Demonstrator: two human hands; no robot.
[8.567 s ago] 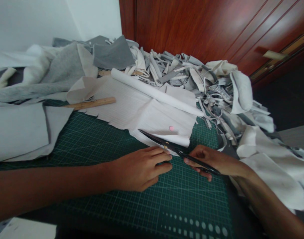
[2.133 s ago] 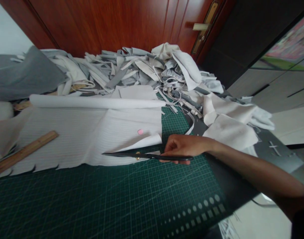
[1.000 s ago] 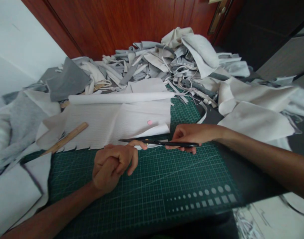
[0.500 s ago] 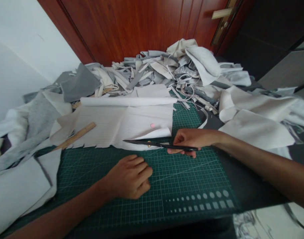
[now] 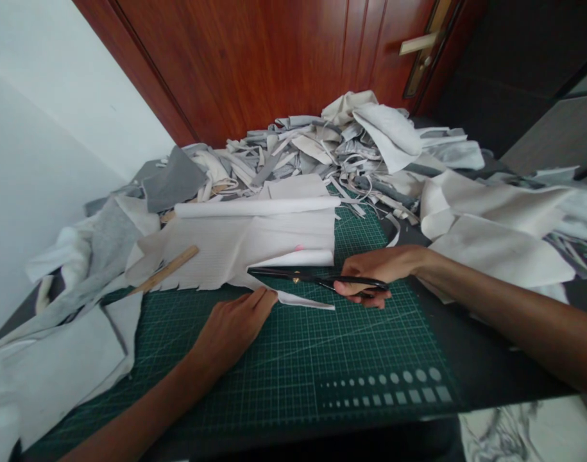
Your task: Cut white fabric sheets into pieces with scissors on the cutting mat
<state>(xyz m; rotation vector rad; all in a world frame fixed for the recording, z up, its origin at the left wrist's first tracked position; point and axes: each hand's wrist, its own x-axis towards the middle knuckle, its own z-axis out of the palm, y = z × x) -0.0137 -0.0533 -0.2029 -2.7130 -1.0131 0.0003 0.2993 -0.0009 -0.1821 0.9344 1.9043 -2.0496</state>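
My right hand (image 5: 367, 277) is closed around the handles of black scissors (image 5: 297, 276), whose blades point left. The tips lie at the inner end of a cut along the front edge of a pale ribbed fabric sheet (image 5: 201, 240). With fingers pinched, my left hand (image 5: 245, 317) grips the narrow fabric strip (image 5: 305, 301) below the blades. The strip's right end hangs free, while its left end still joins the sheet. Just above the scissors, the sheet's cut edge curls up. A small pink piece (image 5: 299, 248) rests on the sheet.
A green cutting mat (image 5: 283, 378) lies beneath the work. The wooden ruler (image 5: 170, 268) crosses the sheet's left part. Behind is a heap of fabric scraps (image 5: 307, 141). Folded pale fabric lies left (image 5: 67, 366) and right (image 5: 495, 250). A wooden door (image 5: 255, 64) stands behind the table.
My left hand has moved up to the fabric and taken hold of the strip, drawing it down away from the sheet. The scissors remain in my right hand. The view has shifted slightly.
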